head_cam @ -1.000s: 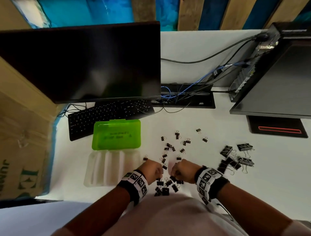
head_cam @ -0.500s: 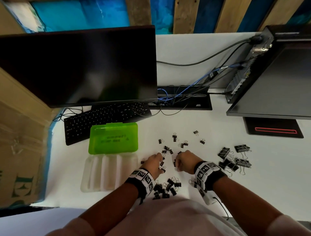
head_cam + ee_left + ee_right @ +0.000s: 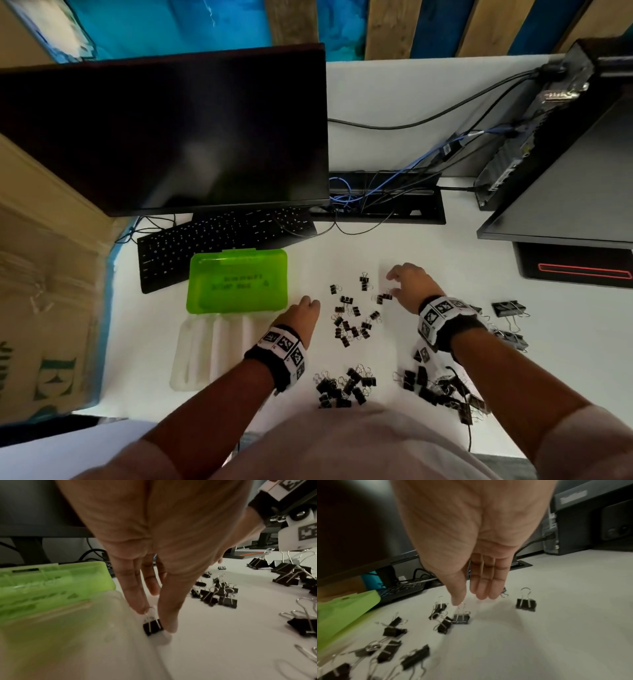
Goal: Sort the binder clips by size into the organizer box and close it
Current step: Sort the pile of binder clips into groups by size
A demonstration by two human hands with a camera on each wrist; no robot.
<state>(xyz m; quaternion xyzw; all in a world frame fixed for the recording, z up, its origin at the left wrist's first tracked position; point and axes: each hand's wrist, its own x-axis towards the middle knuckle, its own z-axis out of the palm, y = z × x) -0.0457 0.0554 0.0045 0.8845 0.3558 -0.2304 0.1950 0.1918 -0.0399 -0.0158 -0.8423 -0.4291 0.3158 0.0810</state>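
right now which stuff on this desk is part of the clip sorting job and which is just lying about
Part of the job:
binder clips
clear organizer tray
green lid
left hand, a small clip at its fingers
right hand

Just lying about:
monitor
keyboard
cables
cardboard box

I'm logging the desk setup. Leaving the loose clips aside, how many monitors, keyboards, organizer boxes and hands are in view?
Monitors: 2 (left monitor, right monitor)
Keyboards: 1 (keyboard)
Organizer boxes: 1 (organizer box, open)
Hands: 2 (left hand, pinching a small binder clip; right hand)
Total: 6
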